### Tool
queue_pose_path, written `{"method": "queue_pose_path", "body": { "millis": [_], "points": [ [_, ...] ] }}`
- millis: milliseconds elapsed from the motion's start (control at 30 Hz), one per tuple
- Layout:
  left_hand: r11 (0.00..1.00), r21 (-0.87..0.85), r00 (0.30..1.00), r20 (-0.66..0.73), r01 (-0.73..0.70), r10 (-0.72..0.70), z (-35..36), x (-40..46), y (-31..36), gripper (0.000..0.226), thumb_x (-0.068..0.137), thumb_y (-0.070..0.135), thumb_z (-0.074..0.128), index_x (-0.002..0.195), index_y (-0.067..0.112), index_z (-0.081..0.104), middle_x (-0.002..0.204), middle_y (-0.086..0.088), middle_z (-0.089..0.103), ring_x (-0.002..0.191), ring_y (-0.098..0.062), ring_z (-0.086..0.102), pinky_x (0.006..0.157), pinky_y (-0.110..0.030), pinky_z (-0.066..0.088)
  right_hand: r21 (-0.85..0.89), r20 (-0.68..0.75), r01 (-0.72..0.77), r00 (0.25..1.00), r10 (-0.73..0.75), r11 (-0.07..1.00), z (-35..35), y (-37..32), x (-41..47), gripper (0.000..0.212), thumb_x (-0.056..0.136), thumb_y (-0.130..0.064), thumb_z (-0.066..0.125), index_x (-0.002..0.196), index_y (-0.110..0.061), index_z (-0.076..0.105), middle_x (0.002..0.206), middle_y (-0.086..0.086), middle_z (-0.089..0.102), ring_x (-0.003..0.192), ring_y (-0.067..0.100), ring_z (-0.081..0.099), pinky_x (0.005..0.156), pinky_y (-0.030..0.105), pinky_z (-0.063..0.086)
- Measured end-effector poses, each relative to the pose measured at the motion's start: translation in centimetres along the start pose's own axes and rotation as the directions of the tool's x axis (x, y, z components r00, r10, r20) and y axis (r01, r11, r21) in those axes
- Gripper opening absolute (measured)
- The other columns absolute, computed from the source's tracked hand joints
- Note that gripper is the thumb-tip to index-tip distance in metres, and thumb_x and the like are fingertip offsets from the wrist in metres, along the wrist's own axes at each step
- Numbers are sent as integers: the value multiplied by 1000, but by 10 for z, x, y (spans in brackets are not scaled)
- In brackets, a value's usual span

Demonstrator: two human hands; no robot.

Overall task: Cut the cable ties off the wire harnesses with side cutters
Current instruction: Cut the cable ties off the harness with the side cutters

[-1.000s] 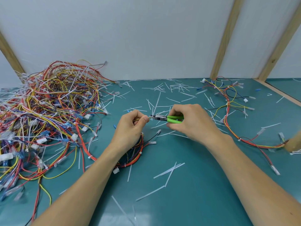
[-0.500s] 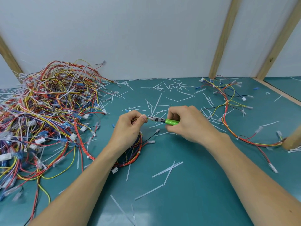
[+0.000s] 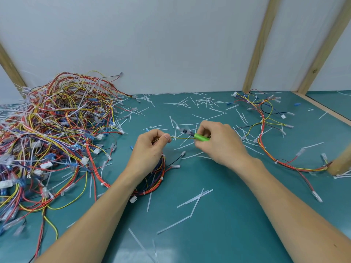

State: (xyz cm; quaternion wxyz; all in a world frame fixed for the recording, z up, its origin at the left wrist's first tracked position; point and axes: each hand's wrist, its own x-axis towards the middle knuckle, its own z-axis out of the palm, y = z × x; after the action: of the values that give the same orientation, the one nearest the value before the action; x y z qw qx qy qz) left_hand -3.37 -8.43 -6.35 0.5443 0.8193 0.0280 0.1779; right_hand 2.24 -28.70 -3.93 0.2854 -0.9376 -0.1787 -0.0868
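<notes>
My left hand (image 3: pixel 150 149) pinches a thin yellow wire (image 3: pixel 182 138) of a red, yellow and black wire harness (image 3: pixel 154 184) that coils on the table under my wrist. The wire runs taut to my right hand (image 3: pixel 218 143), which grips green-handled side cutters (image 3: pixel 197 136). The cutters' blurred jaws point up and left, a short way off my left fingertips. Whether my right fingers also pinch the wire is hidden.
A big tangle of harnesses with white cable ties (image 3: pixel 51 133) fills the left of the teal table (image 3: pixel 218 221). Another harness (image 3: pixel 266 133) lies spread at the right. Cut white tie strips (image 3: pixel 195 198) litter the surface. A wooden post end (image 3: pixel 340 164) sticks in at the right edge.
The cutters have pulled back to the right and up from my left fingertips. A stretch of yellow wire now shows taut between my two hands.
</notes>
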Motion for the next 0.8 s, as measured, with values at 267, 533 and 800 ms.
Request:
{"method": "queue_pose_path", "body": {
  "millis": [267,533,800],
  "points": [
    [993,-114,992,-121,30,-44,0,5,-4,24,105,25,50,90,19,68,61,-2,36,53,-12,29,47,-24,23,-304,50,-132,987,154,944,9,11,1,52,95,-72,41,93,-20,49,98,1,65,84,29,51,63,38,31],
    [968,-251,990,-141,-5,-31,-1,5,3,19,100,7,50,91,-1,65,58,14,57,55,-8,43,54,-18,40,-398,51,-148,982,183,905,9,18,2,57,98,-63,46,119,-10,53,126,11,59,121,32,50,78,40,34],
    [914,-398,949,-312,-82,-50,-9,6,10,25,96,2,46,78,11,60,54,5,47,51,-14,43,53,-22,40,-376,54,-202,970,239,904,2,22,2,59,98,-61,51,126,-9,51,132,12,53,128,31,46,94,43,44]
  ]
}}
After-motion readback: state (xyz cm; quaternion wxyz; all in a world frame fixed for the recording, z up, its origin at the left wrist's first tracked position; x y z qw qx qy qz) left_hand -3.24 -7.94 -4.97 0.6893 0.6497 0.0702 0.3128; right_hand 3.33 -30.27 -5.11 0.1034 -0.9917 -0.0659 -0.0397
